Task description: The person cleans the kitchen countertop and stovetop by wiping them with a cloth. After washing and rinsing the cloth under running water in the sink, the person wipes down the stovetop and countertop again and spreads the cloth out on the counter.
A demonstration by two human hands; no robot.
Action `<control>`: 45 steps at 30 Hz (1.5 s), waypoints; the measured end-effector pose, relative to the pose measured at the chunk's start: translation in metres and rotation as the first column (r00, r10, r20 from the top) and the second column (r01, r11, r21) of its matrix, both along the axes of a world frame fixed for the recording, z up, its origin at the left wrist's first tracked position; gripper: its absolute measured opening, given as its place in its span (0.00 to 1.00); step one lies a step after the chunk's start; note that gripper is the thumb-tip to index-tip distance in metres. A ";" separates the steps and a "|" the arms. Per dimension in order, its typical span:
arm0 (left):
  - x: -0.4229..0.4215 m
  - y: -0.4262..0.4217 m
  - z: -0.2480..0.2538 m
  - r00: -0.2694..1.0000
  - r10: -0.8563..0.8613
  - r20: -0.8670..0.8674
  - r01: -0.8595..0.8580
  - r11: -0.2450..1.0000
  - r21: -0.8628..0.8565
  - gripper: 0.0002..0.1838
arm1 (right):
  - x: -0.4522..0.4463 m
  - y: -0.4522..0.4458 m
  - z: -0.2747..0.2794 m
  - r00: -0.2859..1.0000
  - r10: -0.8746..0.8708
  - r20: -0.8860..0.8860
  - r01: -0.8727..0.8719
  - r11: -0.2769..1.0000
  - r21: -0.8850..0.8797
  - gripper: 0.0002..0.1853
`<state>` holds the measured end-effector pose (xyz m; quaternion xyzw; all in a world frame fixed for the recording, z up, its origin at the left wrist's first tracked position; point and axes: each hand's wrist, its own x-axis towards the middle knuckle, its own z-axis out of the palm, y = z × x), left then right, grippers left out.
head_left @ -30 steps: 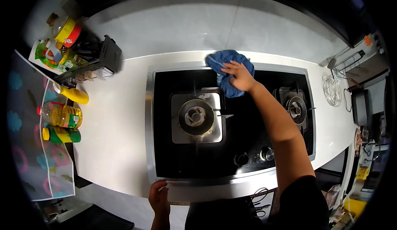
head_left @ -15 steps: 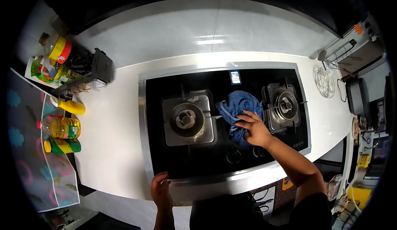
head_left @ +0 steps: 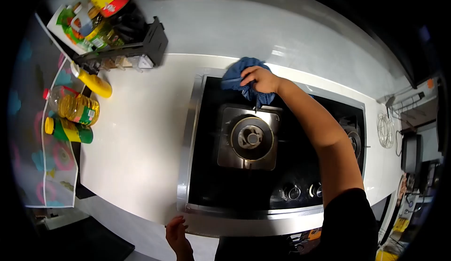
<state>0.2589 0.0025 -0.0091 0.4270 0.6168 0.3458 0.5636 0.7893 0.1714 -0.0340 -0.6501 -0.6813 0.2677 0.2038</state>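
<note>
My right hand (head_left: 261, 80) is closed on a crumpled blue cloth (head_left: 238, 75) at the back edge of the black gas stove (head_left: 206, 176). The cloth lies behind the left burner (head_left: 252, 139), partly over the hob's rear trim, and part of it is hidden under my fingers. Down at the counter's front edge, left of the stove's front corner, my left hand (head_left: 176, 233) is held with loosely bent fingers and nothing in it.
A dark rack (head_left: 152, 42) with bottles stands at the back left. Nearby are a yellow spray bottle (head_left: 96, 83), an oil bottle (head_left: 77, 107) and a green container (head_left: 73, 130). A wire rack (head_left: 385, 130) lies right of the stove; my right forearm partly covers the right burner (head_left: 353, 141).
My right hand has moved the blue cloth from between the burners to the rear left of the stove. The view has shifted and turned toward the left. My left hand stays by the front edge.
</note>
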 end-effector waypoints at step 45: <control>0.076 0.002 -0.019 0.923 -0.385 -0.016 0.380 0.903 0.199 0.11 | 0.043 -0.044 0.012 0.991 -0.135 -0.019 0.133 0.987 -0.088 0.23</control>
